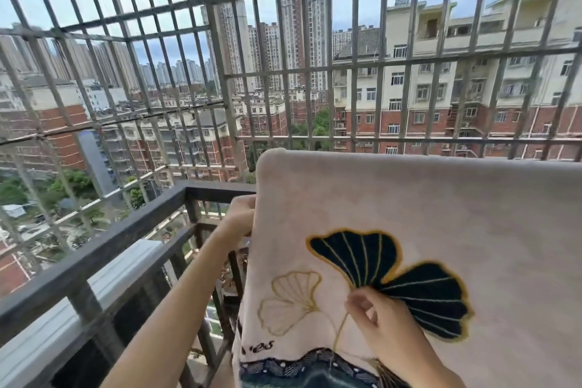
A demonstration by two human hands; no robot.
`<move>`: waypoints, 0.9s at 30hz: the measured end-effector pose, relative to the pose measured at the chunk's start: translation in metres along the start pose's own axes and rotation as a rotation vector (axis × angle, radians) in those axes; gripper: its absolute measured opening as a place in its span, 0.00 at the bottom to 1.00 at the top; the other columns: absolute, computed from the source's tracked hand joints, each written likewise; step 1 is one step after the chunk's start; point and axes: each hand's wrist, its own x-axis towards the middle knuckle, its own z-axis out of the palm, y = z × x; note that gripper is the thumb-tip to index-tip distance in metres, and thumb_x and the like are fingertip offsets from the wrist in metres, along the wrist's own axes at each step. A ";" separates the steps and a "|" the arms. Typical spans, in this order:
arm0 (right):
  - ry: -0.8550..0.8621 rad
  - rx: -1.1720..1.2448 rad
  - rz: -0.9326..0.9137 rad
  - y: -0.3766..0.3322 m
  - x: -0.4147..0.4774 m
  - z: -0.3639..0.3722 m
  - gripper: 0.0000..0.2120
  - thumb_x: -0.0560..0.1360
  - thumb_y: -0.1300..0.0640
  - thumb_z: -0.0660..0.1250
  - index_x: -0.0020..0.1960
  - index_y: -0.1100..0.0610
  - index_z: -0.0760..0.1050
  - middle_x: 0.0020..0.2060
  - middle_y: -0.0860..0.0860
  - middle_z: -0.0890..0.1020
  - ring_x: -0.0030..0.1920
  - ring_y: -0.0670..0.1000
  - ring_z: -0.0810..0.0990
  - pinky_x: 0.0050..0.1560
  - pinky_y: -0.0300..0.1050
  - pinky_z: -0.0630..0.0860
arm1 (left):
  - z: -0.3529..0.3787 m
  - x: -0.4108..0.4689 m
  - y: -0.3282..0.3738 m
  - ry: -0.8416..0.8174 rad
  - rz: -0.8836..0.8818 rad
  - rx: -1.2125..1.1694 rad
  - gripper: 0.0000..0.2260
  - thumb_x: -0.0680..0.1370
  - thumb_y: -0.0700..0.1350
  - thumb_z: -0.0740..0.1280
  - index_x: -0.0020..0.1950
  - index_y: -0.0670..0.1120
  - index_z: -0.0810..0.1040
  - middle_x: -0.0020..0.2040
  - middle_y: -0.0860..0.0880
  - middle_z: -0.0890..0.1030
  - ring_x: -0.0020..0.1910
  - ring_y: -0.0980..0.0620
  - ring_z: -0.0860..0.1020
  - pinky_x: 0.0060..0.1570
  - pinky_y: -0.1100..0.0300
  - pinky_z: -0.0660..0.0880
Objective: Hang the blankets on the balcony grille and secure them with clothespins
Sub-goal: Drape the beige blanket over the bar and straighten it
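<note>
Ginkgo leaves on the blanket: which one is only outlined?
The lower-left leaf, gold outline only; the upper leaf and right leaf are filled dark.

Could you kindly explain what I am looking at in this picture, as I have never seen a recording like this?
There is no machine here. A person wears a camera on the head, which looks forward and down at their own bare hands. They stand on a balcony behind a metal grille. A pale blanket with a leaf pattern is draped on it. The left hand grips its left edge, and the right hand pinches its front. No clothespin shows.
</note>
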 end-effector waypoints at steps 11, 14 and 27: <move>0.045 -0.009 0.025 0.019 -0.030 -0.028 0.07 0.78 0.48 0.64 0.53 0.47 0.78 0.44 0.37 0.80 0.34 0.33 0.74 0.36 0.32 0.72 | 0.014 -0.044 -0.015 0.092 -0.049 -0.198 0.13 0.73 0.32 0.66 0.55 0.42 0.82 0.48 0.42 0.86 0.48 0.43 0.84 0.44 0.53 0.82; 0.047 -0.007 0.090 0.036 -0.056 -0.040 0.07 0.78 0.49 0.64 0.53 0.48 0.78 0.44 0.41 0.82 0.37 0.38 0.78 0.40 0.40 0.78 | 0.043 -0.084 -0.018 0.311 -0.098 -0.135 0.13 0.77 0.39 0.65 0.61 0.43 0.78 0.52 0.47 0.83 0.51 0.47 0.81 0.52 0.52 0.80; -0.005 0.103 0.489 0.171 -0.256 -0.118 0.11 0.79 0.55 0.65 0.60 0.53 0.76 0.50 0.45 0.80 0.50 0.43 0.79 0.50 0.31 0.72 | 0.239 -0.278 -0.078 -0.360 -0.163 0.420 0.20 0.77 0.40 0.67 0.68 0.44 0.70 0.54 0.47 0.77 0.52 0.44 0.79 0.54 0.48 0.77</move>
